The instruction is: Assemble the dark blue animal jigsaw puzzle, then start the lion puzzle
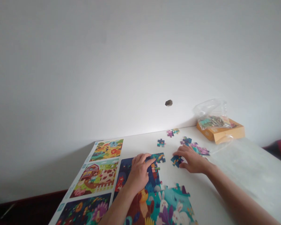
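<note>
A partly built colourful jigsaw [159, 200] with rabbits lies on the white table [236, 175] in front of me. My left hand [139, 172] rests on its upper edge, fingers curled, the fingertip pressing a puzzle piece [159, 157] at the top of the assembled part. My right hand [192, 161] lies flat on the table, fingers on a loose dark blue piece [176, 160]. Several other loose pieces [196, 148] are scattered just beyond my right hand, with more [161, 143] near the wall.
A printed sheet with three picture panels [96, 178] lies left of the puzzle at the table's left edge. An orange box [221, 132] holding a clear plastic bag of pieces [212, 117] stands at the back right against the white wall.
</note>
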Demonstrator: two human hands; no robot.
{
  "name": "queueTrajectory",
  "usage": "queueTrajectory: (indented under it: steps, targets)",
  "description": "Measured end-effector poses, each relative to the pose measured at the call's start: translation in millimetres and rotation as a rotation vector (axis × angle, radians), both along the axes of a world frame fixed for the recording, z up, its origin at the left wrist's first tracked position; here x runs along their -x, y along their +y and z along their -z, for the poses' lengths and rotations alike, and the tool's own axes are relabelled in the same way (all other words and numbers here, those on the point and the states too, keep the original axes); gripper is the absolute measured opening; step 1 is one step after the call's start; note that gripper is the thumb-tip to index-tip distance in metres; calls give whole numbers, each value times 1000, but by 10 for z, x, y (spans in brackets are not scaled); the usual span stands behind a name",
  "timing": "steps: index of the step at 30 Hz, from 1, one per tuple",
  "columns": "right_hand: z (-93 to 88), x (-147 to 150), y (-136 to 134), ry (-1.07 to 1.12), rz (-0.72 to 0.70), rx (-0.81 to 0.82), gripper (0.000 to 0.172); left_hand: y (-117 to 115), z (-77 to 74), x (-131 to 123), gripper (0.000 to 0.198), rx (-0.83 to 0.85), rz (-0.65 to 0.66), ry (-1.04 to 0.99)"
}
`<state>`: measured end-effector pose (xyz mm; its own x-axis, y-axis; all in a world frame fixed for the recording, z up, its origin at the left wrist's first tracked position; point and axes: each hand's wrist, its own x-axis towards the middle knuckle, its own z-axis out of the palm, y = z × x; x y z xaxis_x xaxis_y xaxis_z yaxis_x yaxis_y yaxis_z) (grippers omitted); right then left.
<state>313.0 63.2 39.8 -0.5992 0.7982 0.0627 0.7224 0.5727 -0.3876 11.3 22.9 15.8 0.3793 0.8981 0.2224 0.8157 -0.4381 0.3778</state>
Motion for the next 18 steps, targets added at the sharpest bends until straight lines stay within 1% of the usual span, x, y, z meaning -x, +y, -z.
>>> queueTrajectory:
  steps: [4, 5, 6, 7, 9, 11, 14, 18]
  targets:
    - [30, 4, 5, 24, 77, 13, 22, 0, 10, -1, 76, -8, -5, -8]
    - [35, 7, 3, 34, 84, 10, 18, 0, 13, -1, 76, -11, -4, -7]
    - [39, 9, 1, 44, 84, 8, 17, 0, 15, -2, 76, -13, -3, -6]
    - [43, 12, -1, 52, 82, 7, 20, 0, 16, -2, 76, -16, -2, -5]
    - [52, 11, 0, 56, 87, 9, 33, 0, 15, -2, 75, -17, 2, -3]
    - [64, 0, 11, 38, 115, 15, 42, 0, 10, -1, 74, -14, 5, -3]
    - [86, -25, 40, 9, 199, 60, 43, -4, 1, 2, 76, -10, 5, -1]
    - [112, -9, 69, 21, 369, 119, 32, -8, 1, -1, 72, -30, 18, 9]
